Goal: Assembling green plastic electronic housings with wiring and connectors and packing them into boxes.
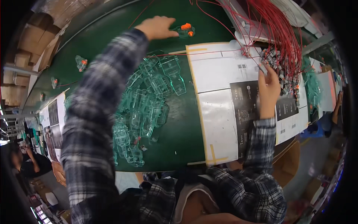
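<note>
At the far side of the green table (179, 130) my left hand (159, 28) reaches out, thumb and fingers apart. Its fingertips are at the left edge of a clear green plastic shell (183, 33) with orange parts in it; I cannot tell whether they touch. My right hand (269, 89) is over the white printed sheets at the right, finger and thumb closed on a small grey-white part (263, 68). Thin red wires run near that part. Just beyond the hand lies a pile of small grey and white parts (285, 76) on red wires.
Several empty clear green shells (145, 100) lie heaped mid-table, left of the taped white sheet (216, 112). A bundle of red wires (279, 30) hangs at the far right. More shells with orange parts (81, 63) sit at the left. Another person (28, 158) is at the far left.
</note>
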`<action>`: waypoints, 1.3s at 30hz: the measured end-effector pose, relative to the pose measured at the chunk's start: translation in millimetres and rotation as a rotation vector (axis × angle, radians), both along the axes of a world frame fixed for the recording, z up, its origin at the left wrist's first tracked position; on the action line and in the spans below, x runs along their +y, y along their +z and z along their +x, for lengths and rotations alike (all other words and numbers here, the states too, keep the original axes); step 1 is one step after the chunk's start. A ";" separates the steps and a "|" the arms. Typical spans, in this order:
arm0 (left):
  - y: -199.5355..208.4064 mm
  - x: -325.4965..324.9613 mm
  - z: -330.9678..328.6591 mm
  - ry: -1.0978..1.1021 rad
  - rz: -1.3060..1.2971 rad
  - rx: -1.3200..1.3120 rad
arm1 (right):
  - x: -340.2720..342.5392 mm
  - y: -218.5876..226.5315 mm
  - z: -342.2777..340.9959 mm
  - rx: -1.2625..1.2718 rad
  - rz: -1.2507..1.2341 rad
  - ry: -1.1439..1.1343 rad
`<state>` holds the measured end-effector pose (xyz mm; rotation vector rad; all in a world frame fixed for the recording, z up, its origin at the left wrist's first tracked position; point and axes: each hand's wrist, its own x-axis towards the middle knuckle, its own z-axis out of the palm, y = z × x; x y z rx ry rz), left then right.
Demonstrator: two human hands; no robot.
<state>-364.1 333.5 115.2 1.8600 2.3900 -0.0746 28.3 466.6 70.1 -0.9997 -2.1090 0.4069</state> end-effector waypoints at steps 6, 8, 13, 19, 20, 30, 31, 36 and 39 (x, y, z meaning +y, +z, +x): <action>-21.7 -10.6 7.6 0.115 -0.029 0.078 | -49.4 35.6 43.6 1.024 -0.589 0.259; 2.9 -38.3 -0.3 -0.053 0.154 0.283 | -51.4 53.7 60.4 1.370 -0.665 0.574; 120.9 -109.5 72.2 -0.223 0.553 0.084 | -64.0 102.3 99.3 1.655 -0.648 0.956; 20.9 -151.2 214.0 -0.750 0.279 -0.114 | -129.3 80.9 65.1 0.819 -0.439 0.859; -5.6 -155.7 224.3 -0.768 0.253 -0.017 | -141.8 70.6 51.6 0.594 -0.367 0.851; -88.8 -228.3 312.9 -0.091 0.533 -0.358 | -173.2 -30.2 22.6 -0.098 -0.171 0.843; -97.4 -229.3 319.7 -0.055 0.612 -0.356 | -175.3 -31.7 19.2 -0.197 -0.062 0.876; -124.6 -223.4 324.9 0.063 0.761 -0.292 | -182.2 -8.6 7.0 -0.324 0.228 0.877; -127.5 -223.0 325.0 0.066 0.765 -0.304 | -195.9 1.1 1.3 -0.571 0.494 0.802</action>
